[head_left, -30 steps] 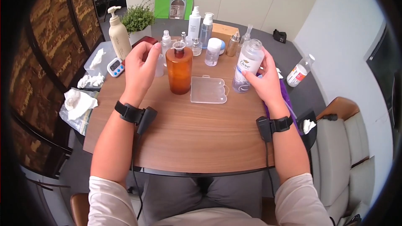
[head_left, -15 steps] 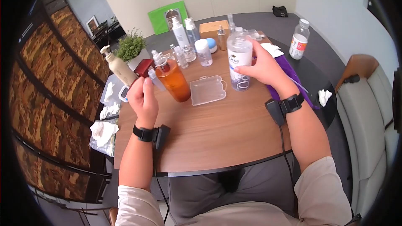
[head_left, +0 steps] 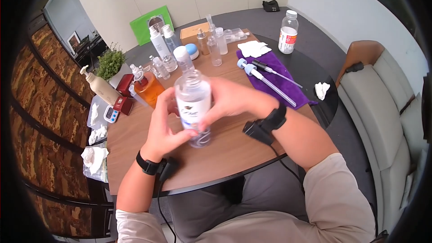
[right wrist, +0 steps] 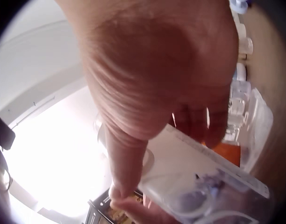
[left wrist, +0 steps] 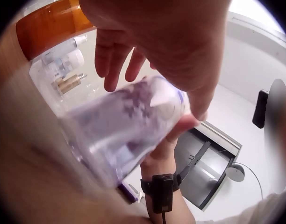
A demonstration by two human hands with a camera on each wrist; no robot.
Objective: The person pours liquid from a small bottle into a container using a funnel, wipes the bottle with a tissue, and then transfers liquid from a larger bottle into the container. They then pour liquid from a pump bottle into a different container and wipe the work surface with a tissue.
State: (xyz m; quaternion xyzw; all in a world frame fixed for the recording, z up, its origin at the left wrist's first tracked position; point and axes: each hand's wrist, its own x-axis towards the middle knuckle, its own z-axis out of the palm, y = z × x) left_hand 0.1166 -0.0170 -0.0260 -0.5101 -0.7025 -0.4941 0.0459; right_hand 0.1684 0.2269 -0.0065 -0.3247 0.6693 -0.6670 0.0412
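Note:
A clear Dove bottle (head_left: 193,101) with a white label and an uncapped neck is held upright in front of me, low over the table. My right hand (head_left: 231,99) grips its right side, thumb across the front. From the left my left hand (head_left: 163,128) comes round it, thumb at the lower front and fingers at the far side, a gap beside the palm. In the left wrist view the bottle (left wrist: 119,121) is blurred, with the left fingers (left wrist: 112,70) along its upper edge. Left of the hands is an amber bottle (head_left: 152,91) with a funnel at its mouth.
Two pumps, one light blue (head_left: 270,83) and one black (head_left: 276,73), lie on a purple cloth (head_left: 290,78) at right. Several small bottles stand behind; a labelled bottle (head_left: 288,36) is farther right. Beige pump bottle (head_left: 101,85), timer (head_left: 111,114) and red box (head_left: 122,105) are left.
The right hand has brought the Dove bottle left and toward me. The left hand, earlier apart from it near the amber bottle, has come to it. The head view has turned rightward, showing the pumps.

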